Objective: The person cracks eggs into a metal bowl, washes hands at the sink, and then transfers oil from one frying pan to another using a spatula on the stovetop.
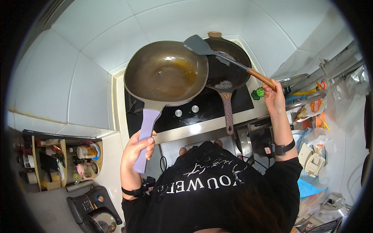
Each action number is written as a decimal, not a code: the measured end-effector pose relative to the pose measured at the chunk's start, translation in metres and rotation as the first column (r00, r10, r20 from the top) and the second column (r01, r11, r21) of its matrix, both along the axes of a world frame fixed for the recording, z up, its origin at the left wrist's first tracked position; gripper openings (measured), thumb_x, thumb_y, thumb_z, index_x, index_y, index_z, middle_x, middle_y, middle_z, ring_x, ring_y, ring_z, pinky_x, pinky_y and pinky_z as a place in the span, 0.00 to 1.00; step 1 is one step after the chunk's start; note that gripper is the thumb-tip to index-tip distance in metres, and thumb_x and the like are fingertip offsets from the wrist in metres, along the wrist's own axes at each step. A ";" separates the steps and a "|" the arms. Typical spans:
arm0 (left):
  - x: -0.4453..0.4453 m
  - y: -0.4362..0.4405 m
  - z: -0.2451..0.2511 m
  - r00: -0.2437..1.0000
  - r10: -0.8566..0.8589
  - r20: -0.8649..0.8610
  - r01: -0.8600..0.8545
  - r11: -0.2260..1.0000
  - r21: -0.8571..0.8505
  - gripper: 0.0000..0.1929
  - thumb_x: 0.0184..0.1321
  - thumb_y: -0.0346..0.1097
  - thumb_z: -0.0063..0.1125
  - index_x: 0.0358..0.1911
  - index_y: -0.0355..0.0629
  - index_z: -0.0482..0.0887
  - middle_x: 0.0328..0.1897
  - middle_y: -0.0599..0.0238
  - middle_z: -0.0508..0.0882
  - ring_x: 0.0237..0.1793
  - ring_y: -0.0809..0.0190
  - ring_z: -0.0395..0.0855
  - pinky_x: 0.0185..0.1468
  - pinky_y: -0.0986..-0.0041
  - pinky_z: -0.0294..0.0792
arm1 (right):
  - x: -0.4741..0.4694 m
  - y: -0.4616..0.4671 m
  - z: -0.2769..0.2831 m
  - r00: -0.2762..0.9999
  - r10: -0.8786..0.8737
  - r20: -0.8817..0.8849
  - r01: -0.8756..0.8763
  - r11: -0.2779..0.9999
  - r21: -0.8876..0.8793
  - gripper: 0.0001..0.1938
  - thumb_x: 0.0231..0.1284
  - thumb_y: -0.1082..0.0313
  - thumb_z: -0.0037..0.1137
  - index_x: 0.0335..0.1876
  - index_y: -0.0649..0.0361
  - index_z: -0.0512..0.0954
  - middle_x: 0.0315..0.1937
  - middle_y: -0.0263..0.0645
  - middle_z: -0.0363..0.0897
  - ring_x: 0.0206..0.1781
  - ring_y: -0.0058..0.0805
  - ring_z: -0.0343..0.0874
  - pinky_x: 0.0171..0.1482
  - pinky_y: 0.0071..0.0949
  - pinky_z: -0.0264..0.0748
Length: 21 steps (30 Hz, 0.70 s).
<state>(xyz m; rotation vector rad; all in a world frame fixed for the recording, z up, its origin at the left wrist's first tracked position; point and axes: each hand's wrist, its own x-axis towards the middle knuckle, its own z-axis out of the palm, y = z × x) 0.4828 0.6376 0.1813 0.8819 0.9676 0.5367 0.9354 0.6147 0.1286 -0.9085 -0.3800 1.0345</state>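
Observation:
My left hand [142, 145] is closed around the purple handle of a large wok [151, 75], whose inner surface is wet with a thin yellowish liquid. The wok is over the left part of a black glass hob [186, 116]. In my right hand [274, 94] is the wooden handle of a spatula [258, 76]; its grey blade lies across the wok's right rim in view, and whether it touches is unclear. A dark frying pan [218, 70] stands at the right, partly behind the wok's edge, with foamy residue in it and its patterned handle towards me.
Tiled walls [96, 70] enclose the hob at the back and left. A shelf rack [65, 163] with bottles and jars stands at left, with a black appliance [94, 208] nearer. Rails, plastic bags [346, 96] and a white rack-like item [311, 160] crowd the right.

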 end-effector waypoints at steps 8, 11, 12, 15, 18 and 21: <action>-0.002 0.000 0.001 1.000 0.019 -0.013 -0.019 1.000 -0.002 0.15 0.55 0.34 0.53 0.43 0.34 0.69 0.17 0.68 0.70 0.11 0.71 0.66 0.16 0.80 0.63 | 0.028 -0.008 -0.051 0.936 -0.210 0.284 0.254 0.959 -0.127 0.12 0.58 0.65 0.50 0.41 0.66 0.75 0.25 0.36 0.77 0.26 0.19 0.75 0.30 0.15 0.71; -0.001 -0.001 0.001 1.000 0.025 -0.015 -0.025 1.000 0.003 0.15 0.55 0.34 0.53 0.43 0.34 0.69 0.17 0.68 0.70 0.11 0.71 0.66 0.16 0.80 0.62 | 0.028 -0.005 -0.064 0.876 -0.168 0.452 0.286 0.936 -0.207 0.11 0.58 0.66 0.50 0.40 0.66 0.75 0.24 0.37 0.76 0.25 0.20 0.75 0.29 0.16 0.71; -0.001 -0.001 0.001 1.000 0.023 -0.015 -0.023 1.000 0.007 0.15 0.55 0.34 0.53 0.43 0.34 0.69 0.17 0.68 0.70 0.11 0.71 0.66 0.15 0.80 0.62 | 0.028 -0.003 -0.067 0.872 -0.182 0.454 0.300 0.932 -0.203 0.10 0.58 0.66 0.50 0.38 0.66 0.76 0.23 0.38 0.76 0.24 0.21 0.74 0.28 0.17 0.71; -0.001 -0.002 0.002 0.999 0.028 -0.025 -0.027 1.000 0.012 0.15 0.55 0.33 0.53 0.43 0.34 0.69 0.16 0.68 0.70 0.11 0.71 0.66 0.15 0.80 0.62 | 0.032 0.004 -0.072 0.870 -0.202 0.450 0.326 0.920 -0.218 0.10 0.57 0.66 0.51 0.37 0.66 0.75 0.23 0.38 0.76 0.23 0.21 0.74 0.28 0.17 0.71; -0.001 -0.003 0.001 0.999 0.033 -0.022 -0.033 0.999 0.003 0.15 0.55 0.33 0.53 0.43 0.34 0.70 0.16 0.68 0.70 0.11 0.71 0.66 0.15 0.80 0.62 | 0.034 0.016 -0.076 0.871 -0.209 0.445 0.345 0.905 -0.249 0.10 0.56 0.66 0.52 0.35 0.67 0.75 0.22 0.39 0.76 0.23 0.21 0.75 0.27 0.17 0.71; -0.001 -0.005 0.001 0.999 0.044 -0.020 -0.044 0.999 -0.009 0.15 0.55 0.33 0.54 0.43 0.34 0.70 0.16 0.68 0.70 0.11 0.71 0.66 0.15 0.81 0.62 | 0.035 0.025 -0.079 0.883 -0.185 0.432 0.328 0.901 -0.283 0.10 0.55 0.66 0.52 0.36 0.67 0.74 0.22 0.39 0.76 0.23 0.22 0.75 0.27 0.18 0.71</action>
